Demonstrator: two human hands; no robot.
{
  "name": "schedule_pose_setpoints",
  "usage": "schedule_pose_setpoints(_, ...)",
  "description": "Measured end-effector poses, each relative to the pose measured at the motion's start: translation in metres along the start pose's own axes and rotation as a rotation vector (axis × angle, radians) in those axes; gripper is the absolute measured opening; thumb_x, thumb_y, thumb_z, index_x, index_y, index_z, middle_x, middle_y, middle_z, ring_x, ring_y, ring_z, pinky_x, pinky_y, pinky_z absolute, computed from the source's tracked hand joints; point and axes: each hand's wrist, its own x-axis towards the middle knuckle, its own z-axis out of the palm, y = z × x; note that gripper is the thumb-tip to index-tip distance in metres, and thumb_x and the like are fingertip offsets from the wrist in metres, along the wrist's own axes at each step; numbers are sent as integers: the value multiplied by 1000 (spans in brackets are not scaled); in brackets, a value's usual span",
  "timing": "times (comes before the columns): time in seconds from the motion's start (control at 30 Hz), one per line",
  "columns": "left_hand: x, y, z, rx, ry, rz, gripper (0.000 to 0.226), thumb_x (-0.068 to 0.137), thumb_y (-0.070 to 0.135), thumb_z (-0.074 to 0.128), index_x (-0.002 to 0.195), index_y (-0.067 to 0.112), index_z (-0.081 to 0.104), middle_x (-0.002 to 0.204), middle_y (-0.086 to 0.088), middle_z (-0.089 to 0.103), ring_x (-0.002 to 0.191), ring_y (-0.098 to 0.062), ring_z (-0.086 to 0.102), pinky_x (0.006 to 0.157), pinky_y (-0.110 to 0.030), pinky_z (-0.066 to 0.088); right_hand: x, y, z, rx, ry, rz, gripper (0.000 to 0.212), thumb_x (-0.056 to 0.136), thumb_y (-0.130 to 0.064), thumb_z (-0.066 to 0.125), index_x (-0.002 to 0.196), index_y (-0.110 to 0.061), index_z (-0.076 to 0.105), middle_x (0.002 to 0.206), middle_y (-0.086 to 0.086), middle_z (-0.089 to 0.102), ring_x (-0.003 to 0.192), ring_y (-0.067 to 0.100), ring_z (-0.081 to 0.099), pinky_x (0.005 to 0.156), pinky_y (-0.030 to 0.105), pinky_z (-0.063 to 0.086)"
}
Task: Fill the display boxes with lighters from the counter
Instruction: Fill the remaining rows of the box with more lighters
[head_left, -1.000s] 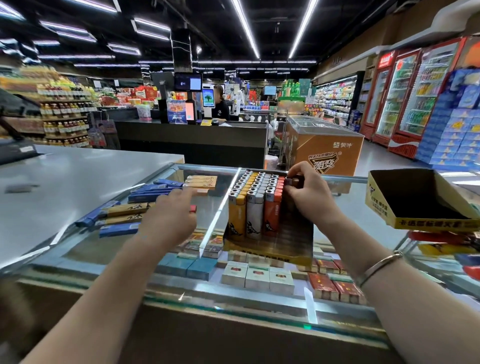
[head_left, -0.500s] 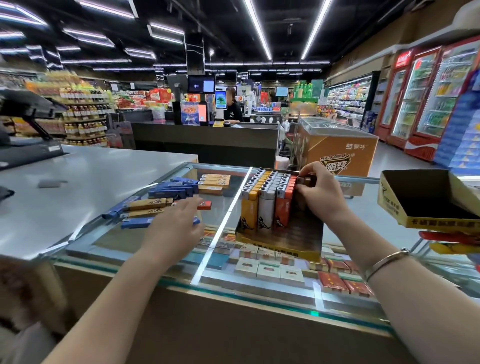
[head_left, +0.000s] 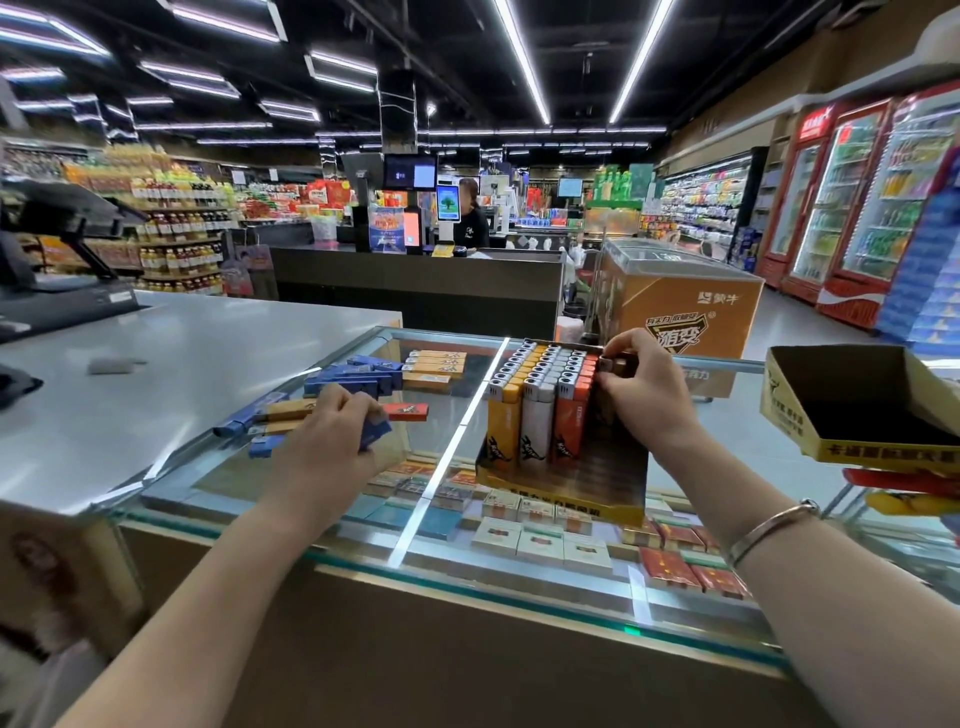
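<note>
A yellow display box (head_left: 592, 499) stands on the glass counter (head_left: 447, 452). Its left part holds upright rows of yellow, white and orange lighters (head_left: 540, 395). My right hand (head_left: 644, 395) is at the box's far right side, fingers closed on a dark lighter (head_left: 613, 364) beside the orange row. Loose blue, tan and red lighters (head_left: 363, 376) lie flat on the counter to the left. My left hand (head_left: 332, 441) rests on that pile, fingers closed on a blue lighter (head_left: 376, 431).
A second yellow display box (head_left: 852, 410), with nothing in it, sits at the right. Cigarette packs (head_left: 540, 540) lie under the glass. A grey checkout surface (head_left: 156, 374) with a register stand lies left. A freezer chest (head_left: 675, 296) and another checkout counter stand behind.
My left hand has drawn back from the loose pile toward me, now gripping a blue lighter. My right hand stays at the box's far right row. The camera view shifted slightly.
</note>
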Motion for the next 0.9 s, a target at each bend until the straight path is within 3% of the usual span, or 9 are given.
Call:
schedule_pose_setpoints(0.07,1,-8,-8,52,118,-32,19,81,4,58,97,14,56,99,-5,51,80,-16,44,60,-32,38,0,0,2,7,9,2,19,82,0,60,93,-13,53,90,2,55,85,15,50,59,10,33)
schedule_pose_setpoints(0.13,2,-20,-16,119,133,-70,18,81,3,52,95,14,57,100,-6,58,85,-20,45,61,-36,40,0,0,3,6,16,2,19,82,0,60,94,-13,54,91,3,56,86,16,51,60,11,34)
schedule_pose_setpoints(0.27,8,-40,-24,192,-207,-209,31,83,9,44,108,23,57,120,-3,56,105,-23,49,82,-39,45,1,1,4,-3,18,3,19,82,1,60,95,-12,54,93,5,56,88,18,51,62,17,36)
schedule_pose_setpoints(0.37,12,-44,-22,216,-357,-157,34,89,13,42,119,21,55,130,0,47,116,-20,43,93,-39,42,1,1,4,-10,17,4,19,82,0,60,95,-13,55,94,5,57,89,18,51,66,22,36)
schedule_pose_setpoints(0.43,14,-44,-24,246,-429,-115,26,91,16,42,114,18,55,124,-3,47,110,-20,43,89,-34,40,0,1,4,-18,18,0,20,82,0,60,95,-13,54,94,4,56,88,17,50,62,16,34)
schedule_pose_setpoints(0.5,17,-43,-28,272,-518,-120,8,94,20,44,94,19,51,113,-5,46,95,-19,44,78,-30,35,0,1,3,-27,20,-6,20,81,0,61,94,-14,54,93,3,56,88,17,50,61,12,32)
schedule_pose_setpoints(0.57,20,-42,-32,229,-588,-143,18,94,25,47,78,23,40,99,-2,45,83,-16,45,70,-30,32,-1,1,3,-23,18,-5,19,81,0,61,95,-12,55,93,4,56,88,17,50,62,15,35)
schedule_pose_setpoints(0.73,23,-40,-36,94,-607,-224,19,89,32,58,97,21,45,93,0,53,80,-14,50,65,-28,37,-1,1,3,-25,13,-5,19,81,0,61,96,-10,55,93,5,56,88,19,51,70,26,37)
schedule_pose_setpoints(0.9,24,-24,-23,-63,-445,-186,24,83,17,64,82,24,41,84,-2,53,72,-14,50,59,-27,35,-1,2,2,-13,8,-8,19,82,0,60,96,-11,55,93,5,56,88,18,51,62,18,36)
